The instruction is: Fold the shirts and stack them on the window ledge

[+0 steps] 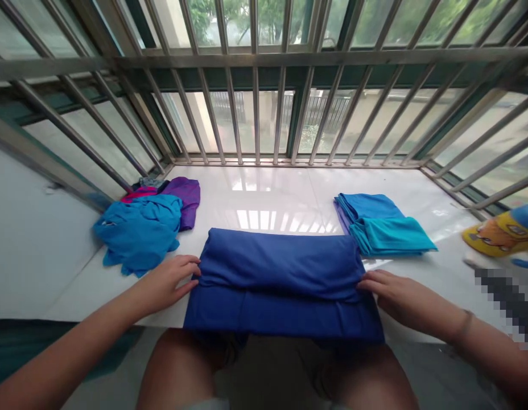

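Note:
A dark blue cloth garment (281, 313) lies in front of me, its far part folded over toward me in a thick band. Its near edge reaches the edge of the white ledge, above my knees. At the left side of the fold, my left hand (172, 285) has its fingertips and thumb on the cloth edge. On the opposite side, my right hand (390, 290) pinches the fold's edge, thumb partly hidden. A crumpled light blue garment (140, 228) lies loosely beyond my left hand. Beyond my right hand are a folded teal garment (394, 236) and a folded blue garment (370, 205).
A purple garment (185, 196) and a pink cloth (138, 195) lie in the left heap. Metal window bars (255, 114) border the shiny white ledge (264, 193) on three sides. At the right edge is a yellow and blue printed object (498, 233), partly cut off.

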Tool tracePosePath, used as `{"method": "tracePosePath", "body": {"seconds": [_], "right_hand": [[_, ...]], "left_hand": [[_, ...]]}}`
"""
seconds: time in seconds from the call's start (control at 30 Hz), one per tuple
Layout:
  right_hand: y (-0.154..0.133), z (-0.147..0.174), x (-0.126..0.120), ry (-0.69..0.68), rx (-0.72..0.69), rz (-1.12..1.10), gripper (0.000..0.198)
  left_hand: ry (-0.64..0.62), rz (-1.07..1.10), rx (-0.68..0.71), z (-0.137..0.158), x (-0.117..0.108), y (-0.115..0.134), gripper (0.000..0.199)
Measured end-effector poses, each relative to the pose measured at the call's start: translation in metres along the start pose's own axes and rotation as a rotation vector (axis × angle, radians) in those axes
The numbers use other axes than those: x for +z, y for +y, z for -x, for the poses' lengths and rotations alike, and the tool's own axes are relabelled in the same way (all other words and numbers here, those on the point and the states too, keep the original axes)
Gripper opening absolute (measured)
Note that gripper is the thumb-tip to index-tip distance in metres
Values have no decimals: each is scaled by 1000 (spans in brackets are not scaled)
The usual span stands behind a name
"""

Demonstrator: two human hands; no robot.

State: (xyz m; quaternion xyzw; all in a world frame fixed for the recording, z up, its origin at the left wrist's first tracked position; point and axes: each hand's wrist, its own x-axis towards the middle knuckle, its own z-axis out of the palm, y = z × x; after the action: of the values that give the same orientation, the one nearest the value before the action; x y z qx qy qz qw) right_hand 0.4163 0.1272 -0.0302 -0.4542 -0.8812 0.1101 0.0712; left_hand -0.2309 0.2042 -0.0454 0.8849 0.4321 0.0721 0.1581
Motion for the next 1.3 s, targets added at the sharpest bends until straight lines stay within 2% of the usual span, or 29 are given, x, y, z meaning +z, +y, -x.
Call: {"method": "tracePosePath", "body": {"seconds": [0.07, 0.17, 0.23, 0.3, 0.37, 0.43, 0.5, 0.6, 0.73, 0.8, 0.9, 1.0, 1.07, 1.17, 1.23, 1.3], "right_hand": [[5, -16, -10, 19, 17, 11, 37], [16, -58, -26, 75, 62, 78, 25], [24, -89, -29, 54, 87, 126, 27], [33, -116, -26, -35, 138, 158, 33], [44, -137, -23, -179, 227, 157, 44], [56, -153, -24, -314, 294, 117, 36], [67, -165, -30, -368, 306, 68, 22], [78, -181, -41, -273, 331, 108, 15], [78, -201, -45, -92, 437, 241, 24], [71, -203, -42, 12, 486, 296, 32], [50, -187, -35, 155, 503, 354, 41], [18, -145, -23, 183, 485, 314, 30], [-6, -106, -10, 147, 552, 245, 27], [-42, -44, 19, 39, 689, 145, 34], [-65, -9, 41, 14, 768, 70, 37], [-85, 14, 59, 55, 814, 14, 36]], "left_hand": [[30, 8, 0, -21, -10, 0, 33], [106, 3, -31, -72, -21, -1, 36], [84, -37, -52, -109, -21, -4, 35], [-31, -80, -80, -141, -19, -8, 42], [-187, -91, -133, -164, -18, -13, 46], [-313, -59, -156, -179, -20, -18, 36], [-347, -5, -152, -186, -27, -24, 30], [-265, 37, -160, -196, -39, -35, 30], [-14, -87, -258, -213, -47, -46, 31], [116, -171, -313, -215, -43, -46, 41], [248, -210, -346, -195, -29, -35, 57], [296, -169, -371, -142, -12, -11, 46], [279, -116, -496, -95, 2, 9, 43], [171, -13, -712, -27, 29, 38, 50], [137, 31, -742, 8, 48, 54, 50], [182, 40, -695, 28, 64, 68, 49]]}}
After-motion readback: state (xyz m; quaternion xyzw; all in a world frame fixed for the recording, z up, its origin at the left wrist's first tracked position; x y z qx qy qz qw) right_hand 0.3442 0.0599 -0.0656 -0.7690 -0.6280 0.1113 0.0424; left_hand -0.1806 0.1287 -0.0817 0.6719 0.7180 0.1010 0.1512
